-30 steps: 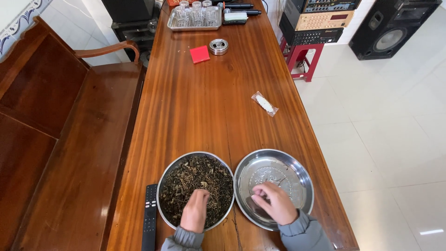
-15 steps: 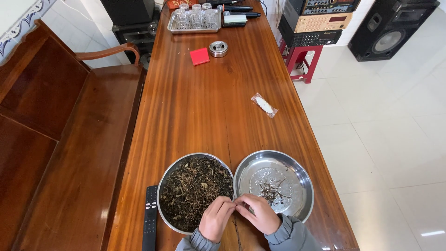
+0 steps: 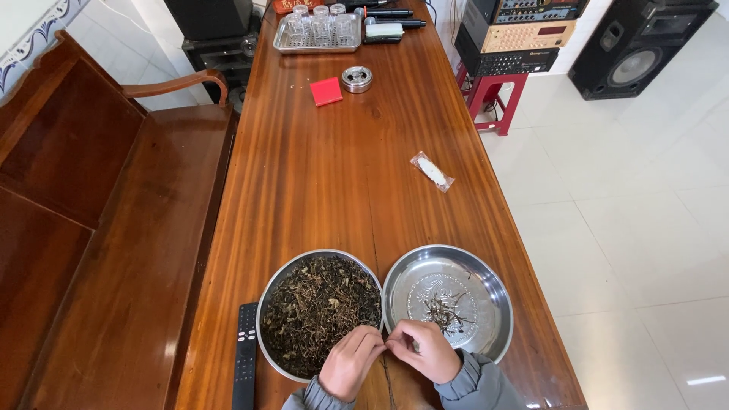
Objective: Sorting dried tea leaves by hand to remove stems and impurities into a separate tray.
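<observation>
**Trainee:** What is laid out in front of me, biggest first?

**Operator:** I see the long polished red-brown wooden table. At its near end sit two round shiny steel trays, rims touching. The left steel tray is heaped with dark dried leaves and stems. The right steel tray is mostly bare, with a small pile of thin pale stems near its centre. A slim black remote control lies just beside the left tray.

**Trainee:** And the hands?

**Operator:** I read the left hand and right hand as meeting fingertip to fingertip over the seam between the trays, at the near edge. Both are curled nearly closed, fingers pinched together. They appear to be working a small piece of the dried material between them, but the piece itself is too small for me to make out.

**Trainee:** How do I do this step well?

**Operator:** In my judgement: keep the pinch light, since dried leaf will likely crumble. Hold the work low over the trays so fragments fall inside a rim, not on the table. Pull stem from leaf with the fingertips only. Keep stems to the right tray and leaf to the left.
</observation>
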